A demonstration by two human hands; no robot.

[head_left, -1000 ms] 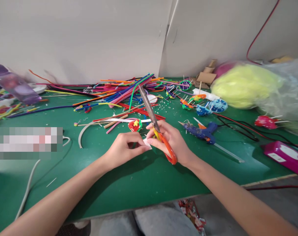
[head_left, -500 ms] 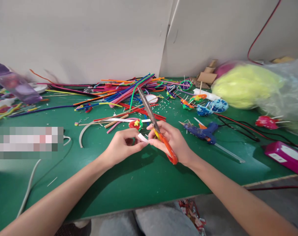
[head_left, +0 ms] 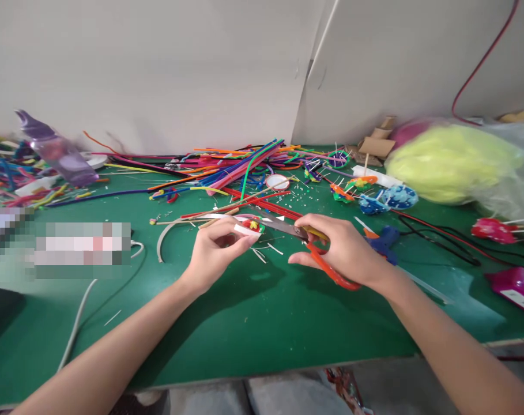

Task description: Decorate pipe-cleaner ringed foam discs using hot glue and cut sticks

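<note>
One short white strip sits pinched between the thumb and fingers of the left hand, toward that hand's two o'clock, in front of a red, yellow and green craft piece as seen from here. The right hand grips orange-handled scissors, blades aimed toward ten o'clock. The strip looks light, thin and easily creased, so a fingertip pinch near one end should suit it; the scissors are likely heavier and stiff, best held by their handles
</note>
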